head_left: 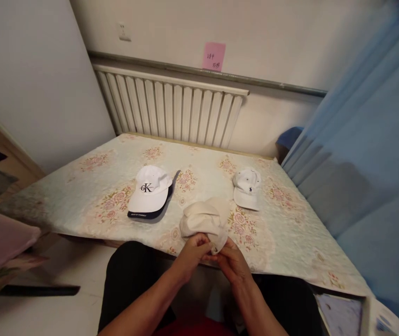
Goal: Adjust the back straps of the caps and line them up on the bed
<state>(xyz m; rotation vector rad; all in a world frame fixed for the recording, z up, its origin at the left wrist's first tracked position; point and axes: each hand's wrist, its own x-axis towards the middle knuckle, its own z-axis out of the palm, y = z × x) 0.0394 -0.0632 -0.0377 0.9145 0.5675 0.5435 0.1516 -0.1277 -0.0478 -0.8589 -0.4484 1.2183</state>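
1. The mattress (283, 233) before you is flat, quilted, pale green with pink flowers.
2. Far behind it stands a ribbed white radiator (171, 109).
3. A white logo cap (149, 190) with a dark brim lies left; a smaller white cap (246, 187) lies right.
4. The soft, crumpled beige cap (204, 219) sits at the near edge, between them.
5. Your left hand (192, 254) and right hand (232, 261), close together, pinch its near rim.
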